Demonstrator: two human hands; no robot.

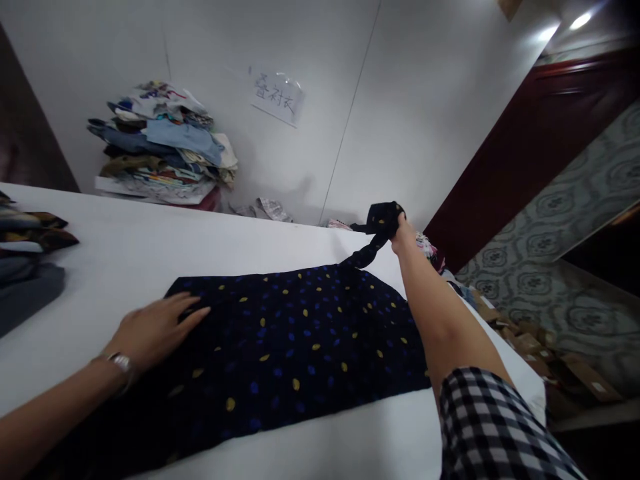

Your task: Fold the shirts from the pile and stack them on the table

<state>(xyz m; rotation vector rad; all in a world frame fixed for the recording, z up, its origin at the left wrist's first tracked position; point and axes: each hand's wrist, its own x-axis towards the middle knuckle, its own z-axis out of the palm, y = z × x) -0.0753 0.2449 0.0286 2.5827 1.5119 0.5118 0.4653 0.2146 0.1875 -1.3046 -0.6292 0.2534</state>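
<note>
A dark navy shirt (300, 333) with small yellow and blue leaf shapes lies spread over the white table. My left hand (155, 327), with a watch at the wrist, rests flat on the shirt's left part, fingers stretched out. Off the far right edge, my right hand (403, 233) is closed around the end of a sleeve (373, 250) and holds it up above the cloth. The sleeve runs down from this hand to the body of the shirt. The fingertips of my right hand are partly hidden by the bunched cuff.
A tall pile of clothes (165, 143) stands at the back left against the grey wall (425, 87). More folded garments (30, 267) lie at the left edge of the white table (115, 253). Cardboard boxes (585, 377) sit beyond the table's right side.
</note>
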